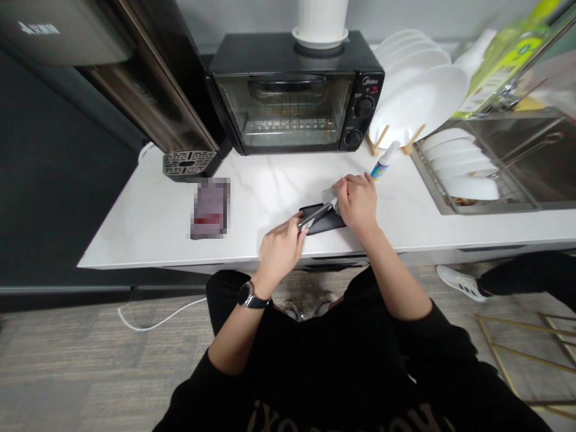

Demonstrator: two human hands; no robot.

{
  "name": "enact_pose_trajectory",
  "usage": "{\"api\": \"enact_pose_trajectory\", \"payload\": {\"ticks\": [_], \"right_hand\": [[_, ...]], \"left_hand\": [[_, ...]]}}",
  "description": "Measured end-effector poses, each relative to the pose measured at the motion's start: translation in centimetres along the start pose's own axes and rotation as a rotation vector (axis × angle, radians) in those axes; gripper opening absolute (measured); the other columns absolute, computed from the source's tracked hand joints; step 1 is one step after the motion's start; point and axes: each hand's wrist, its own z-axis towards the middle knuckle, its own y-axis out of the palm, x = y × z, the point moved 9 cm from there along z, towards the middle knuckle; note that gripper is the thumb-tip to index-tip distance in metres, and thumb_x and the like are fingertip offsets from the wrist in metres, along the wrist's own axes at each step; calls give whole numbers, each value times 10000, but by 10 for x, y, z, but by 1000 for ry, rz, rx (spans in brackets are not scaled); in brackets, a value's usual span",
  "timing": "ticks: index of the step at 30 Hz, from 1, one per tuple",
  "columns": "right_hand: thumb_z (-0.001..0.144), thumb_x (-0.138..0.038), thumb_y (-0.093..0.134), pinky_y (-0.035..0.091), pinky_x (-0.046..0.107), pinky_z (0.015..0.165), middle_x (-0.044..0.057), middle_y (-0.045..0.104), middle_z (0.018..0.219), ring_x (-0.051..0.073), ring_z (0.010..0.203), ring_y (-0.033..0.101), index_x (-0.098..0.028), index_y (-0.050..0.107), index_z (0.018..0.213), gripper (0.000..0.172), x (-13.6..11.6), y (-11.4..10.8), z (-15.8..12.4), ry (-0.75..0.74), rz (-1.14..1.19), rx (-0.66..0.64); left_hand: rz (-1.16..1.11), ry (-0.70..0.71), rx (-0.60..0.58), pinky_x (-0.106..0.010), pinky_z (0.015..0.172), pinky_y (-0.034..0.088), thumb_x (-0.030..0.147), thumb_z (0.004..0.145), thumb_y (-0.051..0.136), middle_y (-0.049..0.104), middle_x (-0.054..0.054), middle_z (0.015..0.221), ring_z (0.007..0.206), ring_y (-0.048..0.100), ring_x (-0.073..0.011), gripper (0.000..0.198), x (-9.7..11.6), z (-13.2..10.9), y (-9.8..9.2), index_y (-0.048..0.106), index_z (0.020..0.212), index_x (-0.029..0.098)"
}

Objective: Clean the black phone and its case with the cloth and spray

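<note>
My left hand [279, 247], with a black watch [247, 294] on its wrist, grips one end of a thin dark, shiny-edged object [315, 218] that may be a phone. My right hand [357, 203] is closed on a pale, crumpled cloth or tissue [330, 195] at the other end of that object. Under both lies a flat black case-like piece [324, 224] on the white counter. A small spray bottle [381, 165] with a blue label stands just beyond my right hand.
A toaster oven [288, 114] stands at the back, left of racked white plates [418, 102]. A blurred-out item [210, 209] lies on the counter [148, 222] near the dispenser's drip tray [189, 163]. The sink's dish basket [517, 195] is at right; another person's shoe [461, 283] shows below.
</note>
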Motion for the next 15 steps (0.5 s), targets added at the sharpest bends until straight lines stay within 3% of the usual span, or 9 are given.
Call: {"api": "enact_pose_trajectory", "payload": {"ticks": [3, 5, 7, 10, 15], "right_hand": [[1106, -268, 378, 377, 475, 1095, 64, 773, 916, 267, 963, 623, -211, 744, 827, 464, -51, 4, -18, -158, 14, 1], [1112, -295, 402, 398, 438, 1020, 52, 758, 867, 244, 903, 606, -209, 735, 822, 449, -91, 13, -33, -311, 16, -67], [1124, -337, 398, 402, 420, 909, 49, 739, 837, 227, 841, 580, -209, 725, 830, 458, -112, 20, -41, -409, -5, -137], [1141, -385, 345, 373, 424, 832, 60, 714, 804, 234, 821, 563, -215, 694, 802, 515, -93, 21, -32, -392, -25, -142], [1146, -372, 210, 359, 420, 749, 75, 625, 722, 246, 760, 536, -250, 579, 680, 607, -9, 4, -1, -74, 22, 52]], "left_hand": [[45, 5, -21, -315, 727, 550, 335, 1107, 458, 777, -132, 921, 847, 775, -250, 348, -3, -1, 6, 618, 1311, 103], [110, 12, -58, -336, 688, 543, 302, 1062, 501, 758, -130, 849, 786, 757, -268, 276, -6, -3, 13, 664, 1168, 106], [167, 13, -85, -353, 666, 538, 281, 1017, 537, 748, -133, 821, 751, 742, -279, 220, -9, -5, 19, 678, 1066, 120], [161, 4, -70, -343, 672, 533, 317, 1060, 493, 748, -128, 814, 744, 742, -266, 260, -10, -5, 18, 680, 1019, 141], [35, 0, -8, -301, 740, 546, 380, 1128, 425, 787, -129, 956, 859, 777, -236, 392, -3, -1, 4, 585, 1369, 115]]}}
